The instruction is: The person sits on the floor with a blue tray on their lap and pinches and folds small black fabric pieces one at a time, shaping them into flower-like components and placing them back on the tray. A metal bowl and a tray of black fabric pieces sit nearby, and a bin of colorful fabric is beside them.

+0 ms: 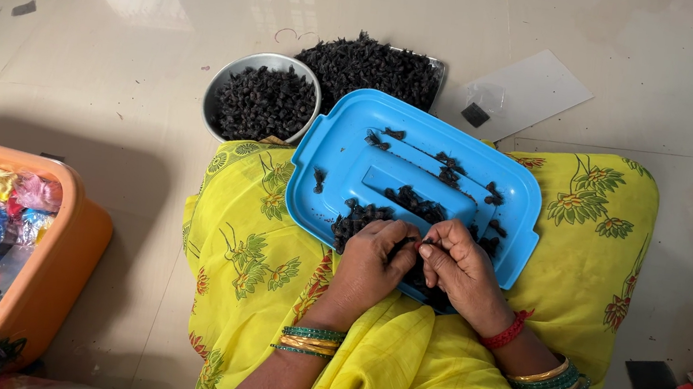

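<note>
Here, two heaps of small dark dried pieces sit on the floor, one in a round grey metal bowl [262, 103], one on a flat tray [374, 66], beside one blue rectangular plastic lid [342, 163] on a yellow-draped lap. The lid's long axis runs upper left to lower right. Left hand [374, 256] and right hand [462, 268], fingers nearly closed, meet over its near edge, pinching one small dark piece [416, 245] between them.

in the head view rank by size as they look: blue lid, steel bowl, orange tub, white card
1. blue lid
2. orange tub, though cut off by the frame and nearer, so unsure
3. white card and steel bowl look alike
</note>
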